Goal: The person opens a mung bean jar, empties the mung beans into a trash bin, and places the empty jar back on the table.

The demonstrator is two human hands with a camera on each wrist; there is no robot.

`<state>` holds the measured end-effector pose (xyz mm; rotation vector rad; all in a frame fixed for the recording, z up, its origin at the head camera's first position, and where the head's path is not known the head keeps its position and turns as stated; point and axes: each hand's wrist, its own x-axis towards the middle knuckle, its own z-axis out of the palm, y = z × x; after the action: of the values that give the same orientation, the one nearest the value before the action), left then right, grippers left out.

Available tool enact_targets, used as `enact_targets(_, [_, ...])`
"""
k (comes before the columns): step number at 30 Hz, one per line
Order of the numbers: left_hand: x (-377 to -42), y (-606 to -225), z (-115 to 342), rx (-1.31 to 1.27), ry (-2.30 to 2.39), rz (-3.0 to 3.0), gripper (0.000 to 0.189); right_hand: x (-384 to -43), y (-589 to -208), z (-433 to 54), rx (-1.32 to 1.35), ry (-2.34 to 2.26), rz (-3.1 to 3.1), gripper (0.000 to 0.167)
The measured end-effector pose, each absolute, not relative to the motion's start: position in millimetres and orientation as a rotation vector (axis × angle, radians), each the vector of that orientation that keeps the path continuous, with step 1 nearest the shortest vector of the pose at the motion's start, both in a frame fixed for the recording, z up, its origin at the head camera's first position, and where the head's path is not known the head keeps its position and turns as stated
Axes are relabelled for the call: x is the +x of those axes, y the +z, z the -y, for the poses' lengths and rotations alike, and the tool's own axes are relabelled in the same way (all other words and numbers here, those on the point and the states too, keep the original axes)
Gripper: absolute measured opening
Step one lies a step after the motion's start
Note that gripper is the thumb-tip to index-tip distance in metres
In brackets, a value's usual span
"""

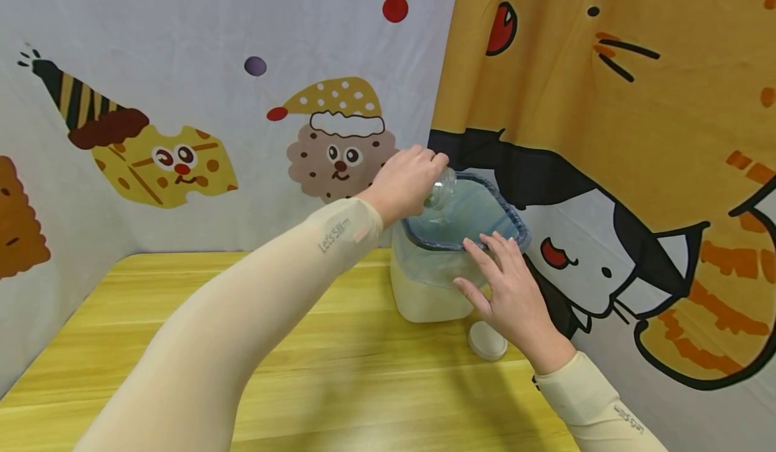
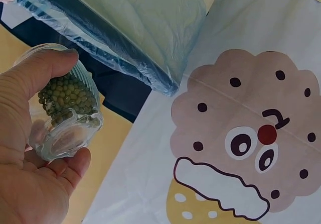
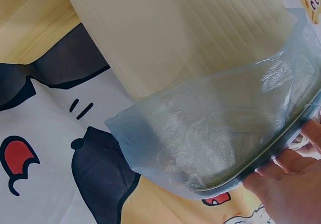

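Observation:
My left hand (image 1: pixel 405 181) grips a clear jar (image 1: pixel 446 186) above the opening of a pale bin (image 1: pixel 421 300). The jar is tilted, and small green beans (image 2: pixel 69 94) lie inside it in the left wrist view. A thin blue plastic bag (image 3: pixel 215 138) lines the bin and folds over its rim. At the near right of that rim, my right hand (image 1: pixel 515 294) has its fingers spread, with fingertips touching the bag-covered edge. A round white lid (image 1: pixel 488 341) lies on the table below the right hand.
The bin stands on a yellow wood-grain table (image 1: pixel 339 371), near its back right side. Behind it hangs a white cloth with cartoon prints (image 1: pixel 200 21). An orange cloth with cat prints (image 1: pixel 558 95) hangs close along the right.

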<state>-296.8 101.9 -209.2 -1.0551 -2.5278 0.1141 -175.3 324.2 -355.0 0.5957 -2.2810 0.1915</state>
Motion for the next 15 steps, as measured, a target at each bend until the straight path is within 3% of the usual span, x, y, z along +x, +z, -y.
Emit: enact_targets(15, [-298.0, -210.6, -105.6, -1.099, 0.159, 2.471, 0.062, -175.2, -355.1, -324.7, 0.602, 0.189, 2.271, 0.071])
